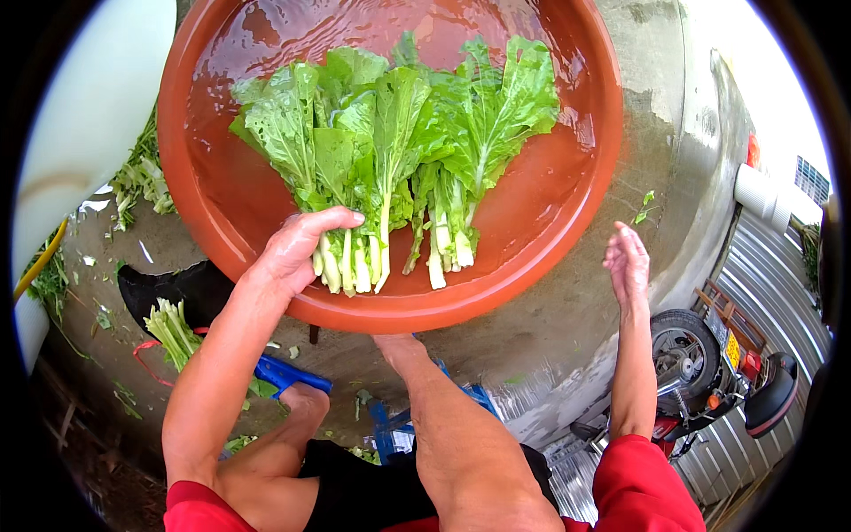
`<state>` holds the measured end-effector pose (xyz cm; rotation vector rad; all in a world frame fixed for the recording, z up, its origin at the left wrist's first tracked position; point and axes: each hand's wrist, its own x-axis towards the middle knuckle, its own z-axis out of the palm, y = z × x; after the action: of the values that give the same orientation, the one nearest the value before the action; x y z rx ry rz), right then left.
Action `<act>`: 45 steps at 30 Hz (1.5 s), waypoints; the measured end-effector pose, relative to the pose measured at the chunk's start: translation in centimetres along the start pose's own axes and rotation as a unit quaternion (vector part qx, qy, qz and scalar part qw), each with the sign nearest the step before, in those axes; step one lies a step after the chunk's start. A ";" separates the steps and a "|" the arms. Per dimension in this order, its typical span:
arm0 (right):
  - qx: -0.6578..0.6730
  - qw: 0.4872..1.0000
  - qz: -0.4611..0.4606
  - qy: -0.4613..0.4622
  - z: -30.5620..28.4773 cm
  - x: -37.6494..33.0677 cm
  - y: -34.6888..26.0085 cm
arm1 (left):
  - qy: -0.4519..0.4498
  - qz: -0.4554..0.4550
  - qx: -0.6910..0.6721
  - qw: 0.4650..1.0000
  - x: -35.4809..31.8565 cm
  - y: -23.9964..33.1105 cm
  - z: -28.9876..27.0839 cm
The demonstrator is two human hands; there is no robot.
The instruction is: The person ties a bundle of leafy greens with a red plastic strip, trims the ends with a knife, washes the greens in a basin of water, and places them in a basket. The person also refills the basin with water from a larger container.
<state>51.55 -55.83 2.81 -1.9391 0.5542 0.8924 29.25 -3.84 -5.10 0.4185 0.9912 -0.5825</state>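
Observation:
My left hand [304,248] is at the near left rim of a round reddish-brown basin [390,312] of water. Its thumb lies across the pale stems of a bunch of leafy greens [355,177], and its other fingers are hidden under the stems. Beside that bunch, a second bunch of greens [470,151] rests in the water, leaves pointing away from me. Outside the basin on the right, my right hand [628,262] is raised with loosely curled fingers and nothing visible in them. Just beyond its fingertips is a small torn leaf piece [645,207].
A tied bundle of stems [173,332] lies below the basin at left, by a black piece [177,293]. Leaf scraps litter the wet concrete. My foot wears a blue slipper [292,372]. A motorcycle [709,363] stands at right. A large pale container [93,97] stands far left.

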 end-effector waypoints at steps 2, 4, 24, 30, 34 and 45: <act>-0.427 0.890 0.112 0.117 -3.0 0.7 4.3 | 0.012 0.002 0.015 1.000 0.4 -0.1 -0.2; -0.691 0.695 0.021 0.198 -3.8 -0.9 5.2 | 0.022 -0.008 0.020 1.000 -0.2 -0.1 -0.5; -0.491 0.756 -0.426 -0.082 13.7 -2.6 -12.3 | 0.038 0.015 0.033 0.999 -0.9 0.3 -1.7; -0.576 0.743 -0.259 -0.221 20.5 -3.5 -9.2 | 0.049 0.023 0.050 0.997 -1.3 0.3 -1.0; -0.355 0.913 -0.147 -0.136 25.8 -2.8 -7.8 | 0.041 -0.013 0.041 0.998 -1.4 0.4 -2.0; 0.134 0.969 0.005 -0.208 32.2 -3.1 -3.0 | -0.093 0.008 -0.028 0.995 -1.9 1.1 -1.8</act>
<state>39.88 -26.28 -3.82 -1.4534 0.4098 1.1309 27.94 -1.48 -4.28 0.3161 0.8238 -0.5674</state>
